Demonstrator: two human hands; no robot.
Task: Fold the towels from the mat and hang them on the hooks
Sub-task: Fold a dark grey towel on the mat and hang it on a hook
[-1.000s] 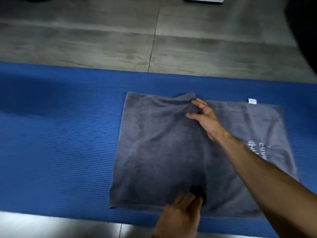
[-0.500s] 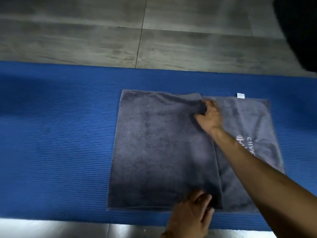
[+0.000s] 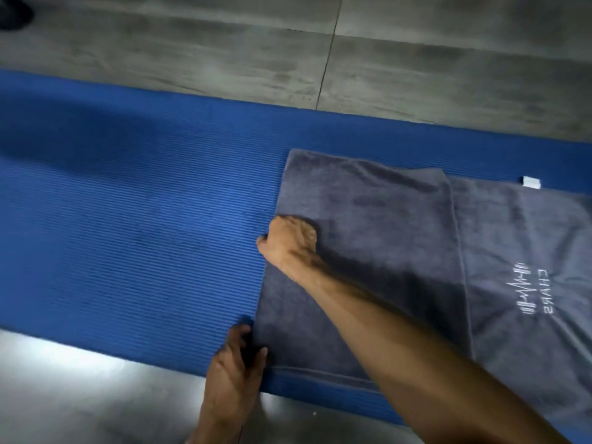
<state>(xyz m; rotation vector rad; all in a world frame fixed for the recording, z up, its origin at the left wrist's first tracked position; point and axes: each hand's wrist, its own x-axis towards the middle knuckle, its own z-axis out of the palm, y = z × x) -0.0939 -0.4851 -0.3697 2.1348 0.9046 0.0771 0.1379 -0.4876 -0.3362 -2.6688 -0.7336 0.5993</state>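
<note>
A grey towel (image 3: 384, 213) lies flat on the blue mat (image 3: 128, 219), its left part folded over so that a layer edge runs down the middle. White lettering (image 3: 531, 288) and a small white label (image 3: 531, 182) show on the right part. My right hand (image 3: 288, 241) reaches across the towel, its fingers curled on the left folded edge about halfway up. My left hand (image 3: 238, 357) grips the towel's near left corner, fingers under the edge and thumb on top. No hooks are in view.
Grey floor tiles (image 3: 224, 59) lie beyond the mat and a shiny floor strip (image 3: 96, 395) runs along its near edge. A dark object (image 3: 12, 14) sits at the top left corner. The mat's left half holds nothing.
Both hands left the towel's middle layer edge and moved left to its folded edge and near left corner. The view swung left, so the towel now sits further right.
</note>
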